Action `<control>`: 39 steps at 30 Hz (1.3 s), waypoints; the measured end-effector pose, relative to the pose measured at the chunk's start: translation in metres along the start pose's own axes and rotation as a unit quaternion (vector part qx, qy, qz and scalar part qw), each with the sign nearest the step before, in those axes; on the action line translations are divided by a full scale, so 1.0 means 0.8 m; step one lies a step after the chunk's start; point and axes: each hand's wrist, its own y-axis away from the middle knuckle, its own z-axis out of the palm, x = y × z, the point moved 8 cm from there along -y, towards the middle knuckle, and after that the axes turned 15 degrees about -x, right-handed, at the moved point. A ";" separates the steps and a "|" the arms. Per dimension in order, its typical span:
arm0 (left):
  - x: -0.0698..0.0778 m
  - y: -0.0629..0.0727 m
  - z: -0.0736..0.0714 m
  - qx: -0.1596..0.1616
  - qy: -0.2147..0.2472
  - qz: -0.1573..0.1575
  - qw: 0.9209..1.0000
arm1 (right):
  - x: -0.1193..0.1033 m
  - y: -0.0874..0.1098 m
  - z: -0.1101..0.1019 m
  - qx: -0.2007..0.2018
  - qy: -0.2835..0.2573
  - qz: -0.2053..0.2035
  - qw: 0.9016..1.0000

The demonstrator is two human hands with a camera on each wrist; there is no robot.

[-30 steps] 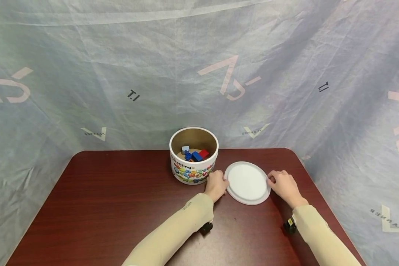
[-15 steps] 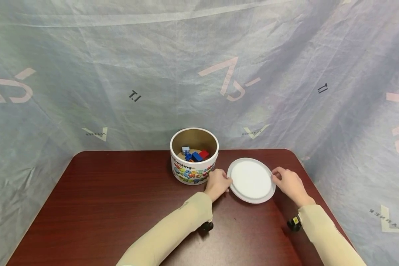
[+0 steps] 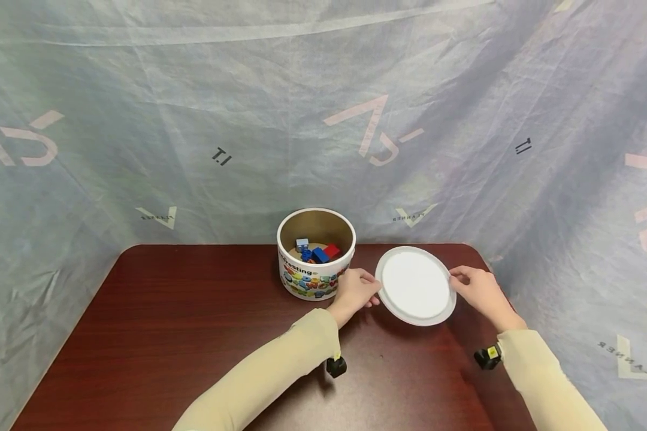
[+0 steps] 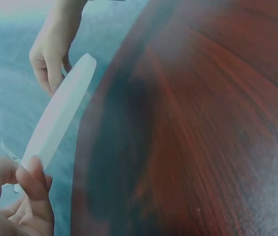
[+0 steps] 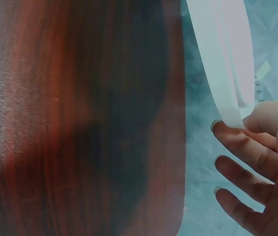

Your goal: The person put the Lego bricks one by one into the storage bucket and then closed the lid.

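Note:
A round white lid [image 3: 416, 284] with a raised rim is held up over the right part of the table. My left hand [image 3: 353, 291] pinches its left edge between thumb and fingers. On the opposite edge, my right hand [image 3: 482, 294] pinches with thumb and index finger; the right wrist view shows the other fingers spread below the lid [image 5: 227, 59]. Seen edge-on in the left wrist view, the lid [image 4: 60, 110] stands off the tabletop, above its dark shadow. Just beyond my left hand is a white round bucket [image 3: 310, 280] with colourful letters, uncovered at the top.
Inside the bucket lie several toy bricks [image 3: 320, 255], blue, light blue and red. The dark reddish wooden table [image 3: 194, 317] ends against a hanging grey-green sheet [image 3: 259, 120] at the back and sides. A small black camera sits at each wrist.
Both hands have raised the lid from the table and shifted it slightly right, its near side tipping toward the viewer. The bucket and its bricks stay put.

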 end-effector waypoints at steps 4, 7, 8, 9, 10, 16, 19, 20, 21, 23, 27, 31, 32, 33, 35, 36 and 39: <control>0.009 0.006 -0.001 -0.005 0.007 0.004 1.000 | -0.001 0.003 -0.009 -0.003 -0.009 -0.002 1.000; 0.018 0.009 -0.005 -0.007 0.006 0.011 1.000 | 0.002 0.003 -0.012 -0.007 -0.025 0.001 1.000; 0.021 0.011 -0.007 -0.009 0.008 0.014 1.000 | 0.002 0.003 -0.013 -0.009 -0.032 0.004 0.999; 0.024 0.012 -0.008 -0.010 0.011 0.015 1.000 | 0.002 0.003 -0.015 -0.011 -0.040 0.006 0.999; 0.026 0.012 -0.010 -0.011 0.013 0.017 1.000 | 0.002 0.003 -0.015 -0.014 -0.048 0.008 0.999; 0.037 0.015 -0.016 -0.015 0.034 0.041 0.998 | 0.001 0.002 -0.021 -0.029 -0.094 0.023 0.995; 0.044 0.017 -0.019 -0.018 0.053 0.054 0.997 | 0.000 0.001 -0.024 -0.030 -0.105 0.022 0.994; 0.046 0.018 -0.021 -0.020 0.057 0.058 0.996 | -0.001 0.000 -0.026 -0.028 -0.109 0.022 0.993; 0.049 0.019 -0.022 -0.023 0.060 0.062 0.996 | -0.001 0.000 -0.027 -0.025 -0.112 0.024 0.993; 0.055 0.020 -0.025 -0.024 0.063 0.067 0.995 | -0.002 0.000 -0.029 -0.023 -0.126 0.027 0.991; 0.069 0.024 -0.034 -0.025 0.042 0.078 0.996 | -0.004 0.000 -0.034 -0.023 -0.153 0.032 0.987; 0.078 0.027 -0.045 -0.026 0.033 0.077 0.996 | -0.010 -0.002 -0.037 -0.026 -0.163 0.033 0.986; 0.080 0.027 -0.048 -0.026 0.034 0.076 0.996 | -0.012 -0.004 -0.037 -0.026 -0.165 0.033 0.985; 0.080 0.028 -0.051 -0.026 0.039 0.076 0.996 | -0.014 -0.005 -0.038 -0.026 -0.168 0.033 0.985; 0.081 0.028 -0.057 -0.026 0.045 0.076 0.996 | -0.019 -0.009 -0.039 -0.027 -0.175 0.032 0.984; 0.082 0.029 -0.060 -0.027 0.050 0.078 0.995 | -0.022 -0.011 -0.039 -0.027 -0.178 0.030 0.983; 0.083 0.031 -0.071 -0.028 0.065 0.085 0.994 | -0.034 -0.018 -0.042 -0.026 -0.189 0.015 0.981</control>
